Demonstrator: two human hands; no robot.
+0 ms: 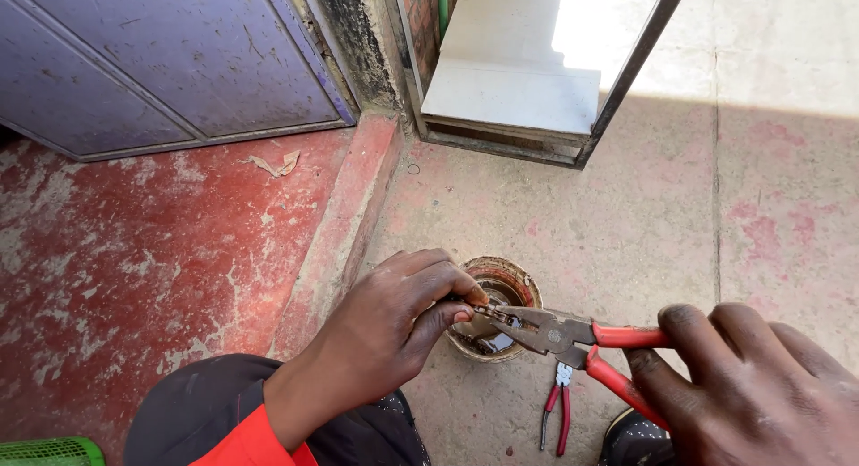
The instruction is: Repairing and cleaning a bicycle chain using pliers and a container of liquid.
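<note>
Your right hand squeezes the red-handled steel combination pliers, jaws biting a small metal piece that your left hand pinches steady (over the round rusty tin on the concrete floor), bracing it against twisting.

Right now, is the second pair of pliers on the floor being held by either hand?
No, the smaller pliers lie alone on the concrete floor, below the big red-handled pliers.

The pliers with red handles lie almost flat in the air, their grey tip biting a small rusty metal piece above a round tin.
</note>
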